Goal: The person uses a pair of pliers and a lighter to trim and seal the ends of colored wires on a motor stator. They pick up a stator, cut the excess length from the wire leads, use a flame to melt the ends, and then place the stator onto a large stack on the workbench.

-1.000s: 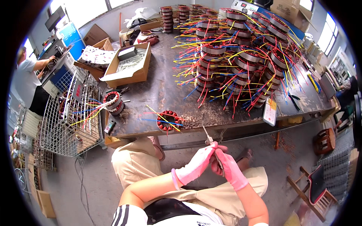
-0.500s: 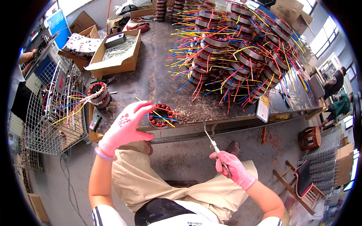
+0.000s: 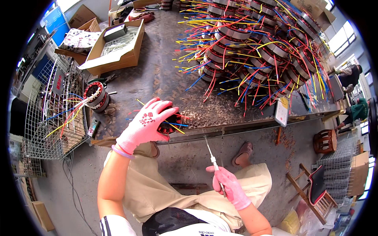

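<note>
My left hand [image 3: 146, 121], in a pink glove, lies over a small motor stator [image 3: 168, 126] at the table's front edge, its fingers curved round the ring. Red windings and yellow and blue leads stick out past the hand, which hides much of the ring. In front of the table my right hand [image 3: 230, 185], also gloved in pink, is closed on a slim hand tool [image 3: 213, 160] with a thin metal shaft pointing up toward the table edge. The tool's tip is blurred and apart from the stator.
Stacked stators [image 3: 234, 33] with red, blue and yellow leads crowd the table's right side. Another stator [image 3: 96, 97] stands at the left, near an open cardboard box [image 3: 132, 55] of white sleeves. A wire cage [image 3: 59, 118] flanks the table; a wooden chair [image 3: 315, 196] stands right.
My left hand has moved right and down onto the stator, its fingers now round it. My right hand has shifted left and lower with the tool, whose tip is farther from the table edge.
</note>
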